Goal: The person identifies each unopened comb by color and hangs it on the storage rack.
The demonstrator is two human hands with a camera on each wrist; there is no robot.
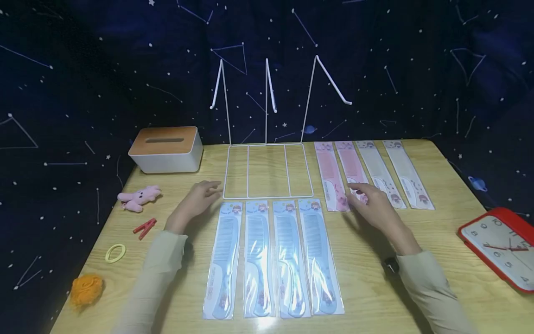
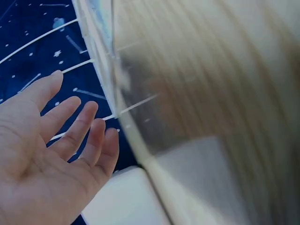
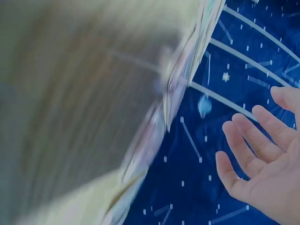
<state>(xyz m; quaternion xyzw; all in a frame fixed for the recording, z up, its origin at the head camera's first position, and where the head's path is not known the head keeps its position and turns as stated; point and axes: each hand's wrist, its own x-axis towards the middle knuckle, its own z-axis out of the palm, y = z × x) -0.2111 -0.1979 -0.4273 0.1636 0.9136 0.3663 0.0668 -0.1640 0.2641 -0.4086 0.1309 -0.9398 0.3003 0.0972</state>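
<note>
My left hand (image 1: 196, 203) hovers above the table left of a white wire rack (image 1: 267, 197), its fingers loosely bent and holding nothing. On the other side my right hand (image 1: 375, 208) is over the lower ends of two pink packaged combs (image 1: 330, 178), also with nothing in it. Both palms show bare in the left wrist and right wrist views, fingers relaxed. Between the forearms, several blue combs (image 1: 225, 260) in clear packaging lie in a row. Two whitish packaged combs (image 1: 408, 174) lie right of the pink ones. Three hooked prongs (image 1: 267, 93) rise from the rack's back.
A white tissue box (image 1: 168, 160) with a wooden lid stands at the back left. Below it are a pink plush toy (image 1: 139, 198), a red clip (image 1: 145, 228), a yellow ring (image 1: 115, 253) and an orange ball (image 1: 86, 290). A red clock (image 1: 500, 250) lies at the right edge.
</note>
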